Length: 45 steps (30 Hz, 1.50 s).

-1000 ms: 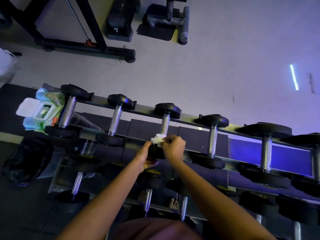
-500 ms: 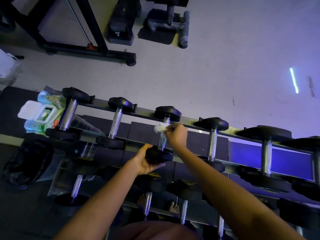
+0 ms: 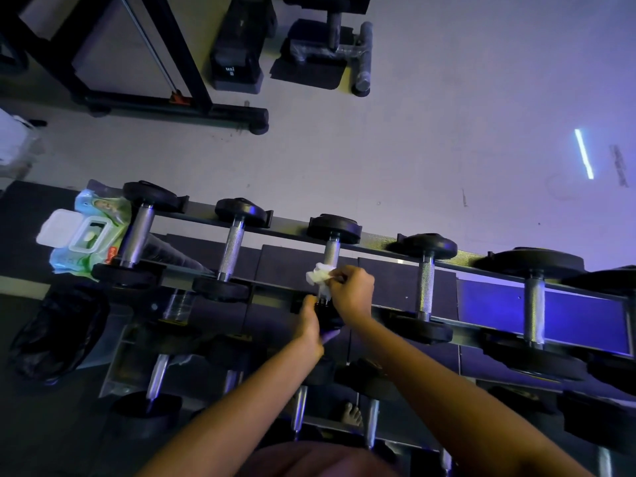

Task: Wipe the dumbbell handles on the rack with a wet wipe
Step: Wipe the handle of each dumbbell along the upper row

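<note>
A dark rack (image 3: 385, 247) holds a top row of black dumbbells with knurled metal handles. My right hand (image 3: 351, 291) pinches a crumpled white wet wipe (image 3: 319, 273) against the handle (image 3: 332, 253) of the third dumbbell from the left, about halfway along it. My left hand (image 3: 309, 323) grips that dumbbell's near black head (image 3: 327, 316), which it partly hides. The far head (image 3: 334, 228) rests on the rack's back rail.
An open pack of wipes (image 3: 86, 237) lies at the rack's left end beside the first dumbbell (image 3: 137, 235). More dumbbells sit on lower tiers. A black bag (image 3: 55, 333) lies on the floor at left. Gym machine frames (image 3: 144, 98) stand beyond the rack.
My right hand slid the wipe from the near end of the handle up to the far end, then back toward the middle. My left hand stayed on the near head.
</note>
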### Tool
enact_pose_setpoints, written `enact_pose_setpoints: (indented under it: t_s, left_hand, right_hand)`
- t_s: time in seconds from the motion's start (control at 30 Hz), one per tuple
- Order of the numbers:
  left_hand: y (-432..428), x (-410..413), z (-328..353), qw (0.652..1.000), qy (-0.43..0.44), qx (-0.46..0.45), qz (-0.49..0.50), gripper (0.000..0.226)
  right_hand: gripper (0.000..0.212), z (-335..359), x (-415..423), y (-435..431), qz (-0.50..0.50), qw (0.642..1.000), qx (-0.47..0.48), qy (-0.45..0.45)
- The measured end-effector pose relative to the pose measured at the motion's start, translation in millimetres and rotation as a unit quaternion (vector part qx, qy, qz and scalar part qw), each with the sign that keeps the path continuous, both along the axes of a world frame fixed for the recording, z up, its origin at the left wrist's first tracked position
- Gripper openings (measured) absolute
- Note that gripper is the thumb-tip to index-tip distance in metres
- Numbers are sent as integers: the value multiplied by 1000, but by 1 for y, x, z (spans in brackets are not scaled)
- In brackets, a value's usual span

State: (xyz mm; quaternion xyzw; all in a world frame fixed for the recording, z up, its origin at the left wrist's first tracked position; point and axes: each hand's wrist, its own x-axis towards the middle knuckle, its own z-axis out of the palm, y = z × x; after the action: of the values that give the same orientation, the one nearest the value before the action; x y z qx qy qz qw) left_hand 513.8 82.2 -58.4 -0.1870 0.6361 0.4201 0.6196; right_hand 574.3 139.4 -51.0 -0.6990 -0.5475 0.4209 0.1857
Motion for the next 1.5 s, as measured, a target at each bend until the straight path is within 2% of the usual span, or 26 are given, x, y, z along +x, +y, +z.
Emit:
enact_pose_setpoints:
  t_s: [0.1, 0.17, 0.3, 0.4, 0.53, 0.63, 0.83, 0.97, 1.13, 1.4, 1.5]
  left_hand:
    - [-5, 11, -2, 995, 81, -23, 45, 29]
    - [-5, 12, 0, 993, 93, -22, 64, 32]
    - [-7, 5, 6, 998, 31, 12, 57, 45]
    - [-10, -5, 2, 1000, -6, 15, 13, 59]
    - [-15, -16, 1, 999, 28, 19, -42, 50]
    - [-18, -21, 1, 998, 31, 24, -43, 41]
    - [-16, -23, 4, 999, 44, 12, -18, 36]
    - [-13, -23, 2, 998, 69, 4, 5, 37]
    - [-15, -22, 7, 997, 70, 7, 15, 28]
    - [-21, -24, 9, 997, 67, 37, -19, 34]
    - [-17, -26, 13, 997, 57, 33, -46, 36]
  right_hand:
    - [21, 3, -6, 24, -10, 1000, 21, 6]
    - [20, 6, -9, 45, -1, 1000, 28, -4]
    - [20, 7, -15, 64, 19, 999, 23, -35]
    - [21, 2, -12, 44, 23, 999, 15, -18]
    - [15, -2, 1, -5, 43, 999, -12, -16]
    - [14, -3, 7, -26, 47, 999, -24, -10]
    - [18, -1, -9, 21, -13, 1000, -11, 4]
    - [22, 0, -14, 53, -2, 1000, 9, -6]
    - [21, -3, -12, 46, -3, 1000, 23, -2]
    - [15, -3, 3, -20, 43, 999, -13, -7]
    - [16, -2, 6, -29, 31, 999, -9, 2]
